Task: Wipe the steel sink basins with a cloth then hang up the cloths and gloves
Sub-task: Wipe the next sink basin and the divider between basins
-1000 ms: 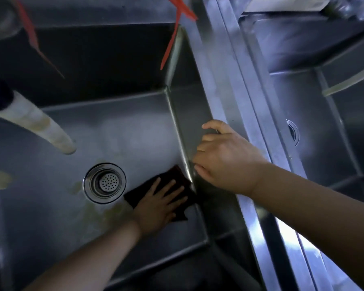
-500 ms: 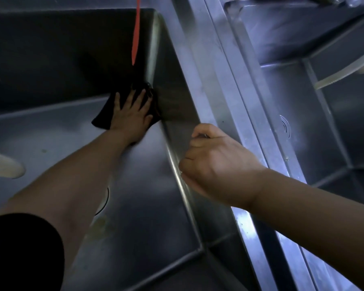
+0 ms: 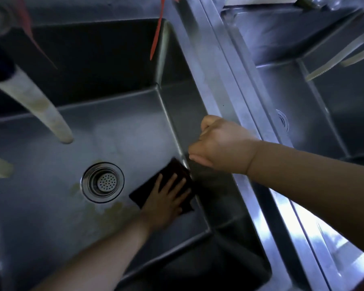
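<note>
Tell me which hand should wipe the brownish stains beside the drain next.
Left. The left hand already presses flat on the dark cloth on the basin floor, just right of the drain and the stains. The right hand is curled up at the basin's edge, holding no cloth.

Commercial or institutional kitchen wash-up area, judging by fittings; two deep square-cornered stainless steel basins side by side, left basin and right basin, split by a broad folded steel divider; perforated strainer drain in left floor, yellowish staining beside it; pale hose spout hanging over left basin; red plastic strips dangling at back wall; lit dimly, bluish.
</note>
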`<state>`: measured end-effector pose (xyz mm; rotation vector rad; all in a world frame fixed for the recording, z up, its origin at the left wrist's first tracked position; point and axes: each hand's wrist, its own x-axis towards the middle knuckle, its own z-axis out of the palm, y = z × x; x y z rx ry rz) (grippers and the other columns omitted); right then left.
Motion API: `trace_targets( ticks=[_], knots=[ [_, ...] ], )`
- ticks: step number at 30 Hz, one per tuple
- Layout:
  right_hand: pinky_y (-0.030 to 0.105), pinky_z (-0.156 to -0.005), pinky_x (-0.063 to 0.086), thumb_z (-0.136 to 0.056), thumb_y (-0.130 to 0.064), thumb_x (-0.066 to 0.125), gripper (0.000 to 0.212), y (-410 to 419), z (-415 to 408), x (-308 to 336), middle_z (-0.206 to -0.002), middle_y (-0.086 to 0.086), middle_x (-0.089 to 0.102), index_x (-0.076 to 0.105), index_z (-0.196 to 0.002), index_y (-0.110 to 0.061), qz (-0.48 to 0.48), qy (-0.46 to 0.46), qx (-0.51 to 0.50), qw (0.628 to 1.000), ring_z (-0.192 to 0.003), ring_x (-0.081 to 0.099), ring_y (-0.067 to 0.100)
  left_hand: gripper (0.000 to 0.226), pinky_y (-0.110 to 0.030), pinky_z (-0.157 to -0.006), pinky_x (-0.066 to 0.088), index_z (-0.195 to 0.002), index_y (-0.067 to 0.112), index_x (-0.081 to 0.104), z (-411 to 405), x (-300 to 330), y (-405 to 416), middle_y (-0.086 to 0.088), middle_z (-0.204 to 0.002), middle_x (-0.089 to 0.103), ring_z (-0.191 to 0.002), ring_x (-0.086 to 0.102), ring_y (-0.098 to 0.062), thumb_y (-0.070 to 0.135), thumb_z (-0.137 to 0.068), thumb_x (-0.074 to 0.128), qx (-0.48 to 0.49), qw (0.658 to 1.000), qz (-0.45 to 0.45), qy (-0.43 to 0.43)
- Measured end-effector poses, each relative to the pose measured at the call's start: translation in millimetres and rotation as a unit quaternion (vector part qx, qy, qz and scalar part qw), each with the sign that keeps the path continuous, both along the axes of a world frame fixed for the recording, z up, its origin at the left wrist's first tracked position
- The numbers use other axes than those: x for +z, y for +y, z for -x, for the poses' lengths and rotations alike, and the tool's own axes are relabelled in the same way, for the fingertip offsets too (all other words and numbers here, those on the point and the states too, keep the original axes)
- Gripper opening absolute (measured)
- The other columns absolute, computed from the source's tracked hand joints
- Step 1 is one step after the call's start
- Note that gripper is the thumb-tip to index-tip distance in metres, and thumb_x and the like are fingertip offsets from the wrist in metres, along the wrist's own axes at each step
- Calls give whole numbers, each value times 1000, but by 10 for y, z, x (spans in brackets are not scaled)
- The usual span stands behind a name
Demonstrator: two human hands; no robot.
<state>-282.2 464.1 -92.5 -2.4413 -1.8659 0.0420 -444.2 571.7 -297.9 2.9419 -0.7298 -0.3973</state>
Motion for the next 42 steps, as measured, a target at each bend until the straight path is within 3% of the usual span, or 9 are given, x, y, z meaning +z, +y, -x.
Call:
trace_targets(
  ticks=[5, 10, 15, 18, 22, 25, 33, 37, 42],
  knots=[
    [37, -69, 50, -76, -4, 60, 28, -20, 186, 61, -41, 5, 46, 52, -50, -12, 2, 18, -34, 999, -42, 31, 25, 55, -53, -108, 5, -125, 40, 57, 705, 105, -64, 7, -136, 54, -127, 49, -24, 58, -73, 63, -161, 986, 11, 33],
    [36, -68, 45, -81, -13, 54, 30, -154, 413, -44, -45, 5, 49, 51, -51, -16, 11, 26, -32, 999, -41, 39, 29, 51, -50, -108, 13, -120, 44, 59, 573, 66, 218, 13, -131, 57, -125, 51, -18, 62, -73, 62, -216, 976, 23, 7],
    [35, -66, 45, -85, -18, 53, 33, -150, 382, -54, -45, 5, 49, 50, -52, -15, 18, 14, -9, 1000, -40, 40, 29, 48, -52, -110, 14, -124, 35, 59, 144, -51, 494, 5, -133, 56, -124, 51, -26, 51, -83, 41, -130, 990, 40, -41],
    [34, -61, 48, -87, -17, 55, 35, -163, 406, -48, -43, 6, 45, 48, -52, -15, 16, 9, 14, 1000, -38, 38, 28, 50, -60, -105, 28, -130, 29, 54, -328, -91, 694, -3, -138, 52, -129, 45, -33, 47, -83, 55, -40, 998, 33, -34],
    [35, -60, 48, -85, -14, 57, 33, -178, 388, -67, -44, 7, 46, 51, -52, -15, 26, -2, 23, 999, -39, 39, 28, 57, -54, -113, -2, -147, 31, 23, -1011, -197, 1040, -2, -156, 20, -145, 9, -30, 48, -95, 37, 75, 997, 12, -15],
    [35, -60, 47, -79, -9, 60, 31, -190, 388, -88, -43, 6, 44, 50, -51, -15, 37, -13, 19, 999, -39, 37, 28, 61, -51, -111, -11, -149, 34, 8, -1461, -291, 1305, 1, -159, 3, -145, -6, -25, 53, -94, 24, 125, 992, -11, -8],
    [35, -60, 48, -74, -1, 63, 26, -183, 396, -103, -46, 9, 47, 51, -54, -13, 36, 10, -5, 999, -41, 40, 28, 60, -50, -107, -20, -150, 31, 6, -1330, -284, 1304, -4, -159, 2, -144, -8, -29, 52, -95, 18, 156, 987, -25, -25],
    [37, -63, 49, -82, -8, 58, 30, -163, 408, -83, -47, 10, 50, 52, -53, -13, 24, 14, -11, 1000, -42, 45, 31, 57, -56, -110, -9, -149, 29, 15, -603, -200, 1097, -7, -158, 13, -144, 2, -33, 46, -96, 27, 88, 996, -32, -12],
    [36, -63, 51, -83, -12, 59, 30, -137, 422, -63, -46, 11, 50, 54, -53, -11, 8, 4, -14, 1000, -41, 45, 31, 57, -65, -100, 29, -131, 26, 54, 461, -17, 787, -8, -139, 51, -129, 43, -36, 43, -77, 63, -7, 1000, -10, 20]
  ],
)
